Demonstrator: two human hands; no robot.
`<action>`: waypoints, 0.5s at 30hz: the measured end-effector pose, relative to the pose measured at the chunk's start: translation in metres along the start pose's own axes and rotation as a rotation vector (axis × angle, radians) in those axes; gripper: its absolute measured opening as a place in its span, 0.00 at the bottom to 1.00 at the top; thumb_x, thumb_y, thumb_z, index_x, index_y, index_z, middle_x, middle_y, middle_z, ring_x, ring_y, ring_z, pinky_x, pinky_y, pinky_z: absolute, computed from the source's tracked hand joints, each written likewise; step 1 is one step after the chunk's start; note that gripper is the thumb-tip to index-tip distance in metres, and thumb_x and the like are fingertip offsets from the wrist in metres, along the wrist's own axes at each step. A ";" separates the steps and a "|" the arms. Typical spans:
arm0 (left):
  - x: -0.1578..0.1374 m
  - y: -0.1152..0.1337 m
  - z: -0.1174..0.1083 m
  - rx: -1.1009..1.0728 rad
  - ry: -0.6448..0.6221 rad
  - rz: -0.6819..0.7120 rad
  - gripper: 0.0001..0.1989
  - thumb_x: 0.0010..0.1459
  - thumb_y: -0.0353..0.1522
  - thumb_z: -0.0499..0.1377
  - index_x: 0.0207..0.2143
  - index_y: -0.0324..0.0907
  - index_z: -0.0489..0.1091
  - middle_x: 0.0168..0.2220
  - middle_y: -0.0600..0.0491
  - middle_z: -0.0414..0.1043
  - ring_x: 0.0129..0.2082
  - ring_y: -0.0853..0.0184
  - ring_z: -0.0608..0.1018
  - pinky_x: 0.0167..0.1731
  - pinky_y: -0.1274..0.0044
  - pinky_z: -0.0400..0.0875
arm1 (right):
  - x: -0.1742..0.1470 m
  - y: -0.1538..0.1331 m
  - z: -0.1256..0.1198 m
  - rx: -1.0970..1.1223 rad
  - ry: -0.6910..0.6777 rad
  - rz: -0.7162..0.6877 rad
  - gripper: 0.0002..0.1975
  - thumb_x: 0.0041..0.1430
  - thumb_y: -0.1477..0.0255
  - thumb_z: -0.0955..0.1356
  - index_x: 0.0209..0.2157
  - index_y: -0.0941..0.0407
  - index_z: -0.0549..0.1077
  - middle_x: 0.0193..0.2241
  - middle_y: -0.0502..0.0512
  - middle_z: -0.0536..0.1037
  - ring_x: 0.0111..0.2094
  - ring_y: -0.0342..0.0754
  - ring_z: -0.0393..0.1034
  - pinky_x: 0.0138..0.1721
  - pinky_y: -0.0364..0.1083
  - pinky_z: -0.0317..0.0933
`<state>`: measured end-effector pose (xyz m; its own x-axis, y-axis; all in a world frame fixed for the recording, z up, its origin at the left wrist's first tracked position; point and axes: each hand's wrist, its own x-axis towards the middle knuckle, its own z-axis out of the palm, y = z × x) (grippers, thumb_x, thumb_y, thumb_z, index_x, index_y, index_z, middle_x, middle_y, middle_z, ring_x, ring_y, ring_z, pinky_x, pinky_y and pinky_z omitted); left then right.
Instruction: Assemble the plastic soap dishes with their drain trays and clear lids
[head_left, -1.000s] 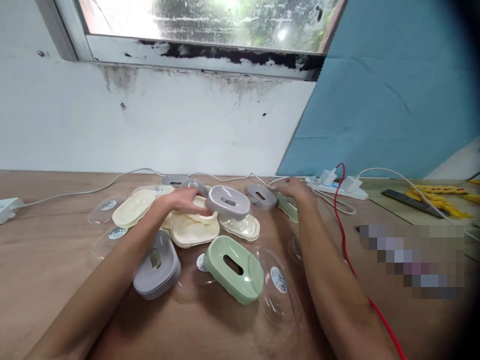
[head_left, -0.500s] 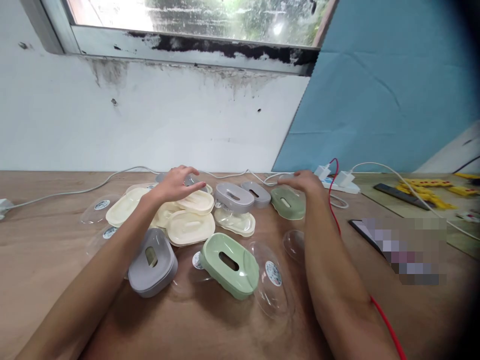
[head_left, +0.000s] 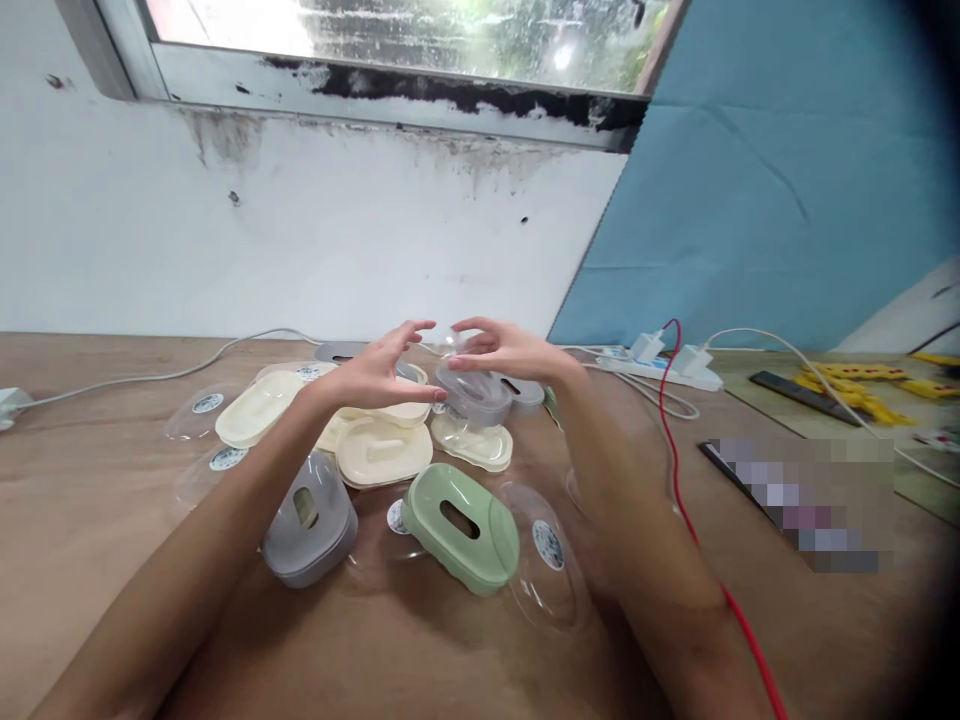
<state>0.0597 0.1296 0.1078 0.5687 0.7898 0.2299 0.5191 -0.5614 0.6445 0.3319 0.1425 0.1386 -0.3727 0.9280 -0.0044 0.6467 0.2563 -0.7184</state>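
My left hand (head_left: 382,376) is above cream dishes (head_left: 384,452), its thumb and fingers apart and nothing in them. Facing it from the right, my right hand (head_left: 510,350) has its curved fingers and thumb around a faint clear plastic lid (head_left: 448,343), blurred and hard to make out. A grey slotted dish (head_left: 480,405) lies just below, with another grey dish (head_left: 523,392) beside it. Nearer to me are a green slotted dish (head_left: 461,530) and a grey dish (head_left: 311,525), partly behind my left forearm. My right forearm hides most of a darker green dish (head_left: 552,405).
Clear covers with round labels, such as this cover (head_left: 547,575), lie around the dishes. A power strip (head_left: 697,378) with white plugs stands at the back right. A red cable (head_left: 679,480) runs along my right arm. Yellow parts (head_left: 847,385) lie far right.
My right hand has swung left from above the darker green dish to beside my left hand. My left hand has shifted slightly right. A clear glint now shows between them.
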 end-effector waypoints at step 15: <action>0.006 -0.016 0.017 0.255 -0.253 -0.068 0.42 0.64 0.55 0.60 0.76 0.54 0.57 0.79 0.46 0.50 0.78 0.48 0.54 0.74 0.57 0.52 | -0.020 0.119 -0.039 -0.403 0.226 0.795 0.19 0.68 0.64 0.75 0.57 0.54 0.77 0.56 0.63 0.79 0.52 0.58 0.78 0.52 0.59 0.76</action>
<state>0.0663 0.1392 0.0868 0.6507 0.7592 -0.0157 0.6854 -0.5782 0.4425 0.4418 0.1651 0.0800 0.3923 0.8915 -0.2264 0.8560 -0.4440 -0.2649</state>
